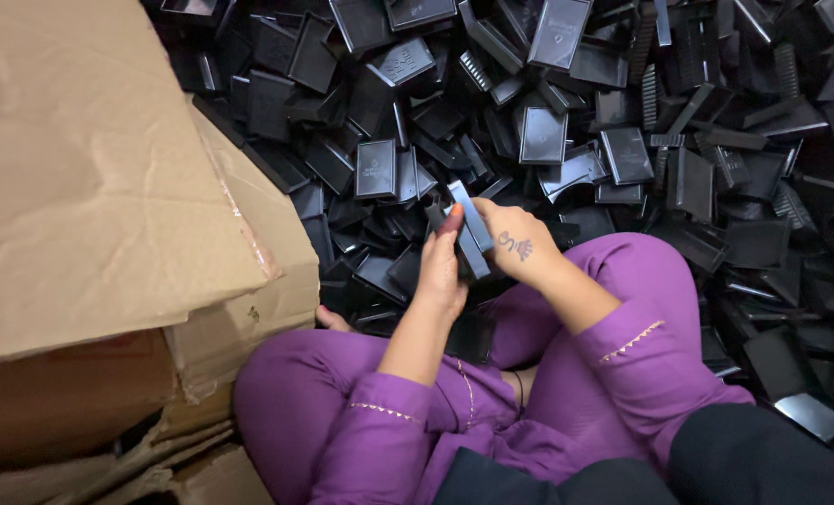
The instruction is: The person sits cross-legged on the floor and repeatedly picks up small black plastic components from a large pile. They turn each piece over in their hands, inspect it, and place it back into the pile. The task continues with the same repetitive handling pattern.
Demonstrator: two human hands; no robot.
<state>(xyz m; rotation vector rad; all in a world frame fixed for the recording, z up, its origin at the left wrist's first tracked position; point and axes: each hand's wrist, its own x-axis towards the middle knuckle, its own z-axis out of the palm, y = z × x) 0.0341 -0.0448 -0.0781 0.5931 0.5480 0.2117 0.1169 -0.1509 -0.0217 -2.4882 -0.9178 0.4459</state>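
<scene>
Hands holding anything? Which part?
Yes. Both the left hand and right hand grip a flat black plastic piece between them, fingers along its long edges.

The heap of plastic parts (548, 131) is glossy black all over, greying where light catches flat faces, and some pieces show ribbed, comb-like ridges. The piece held between the 2 hands (473, 229) looks blue-grey on its lit face. The left hand (443, 271) has a red-painted nail; the right hand (520, 245) bears a dark inked mark on its back. The sleeves and trousers (566, 374) are bright purple, with thin gold dotted trim at the cuffs. The cardboard box (89, 187) is plain tan-brown, darker brown below.
</scene>
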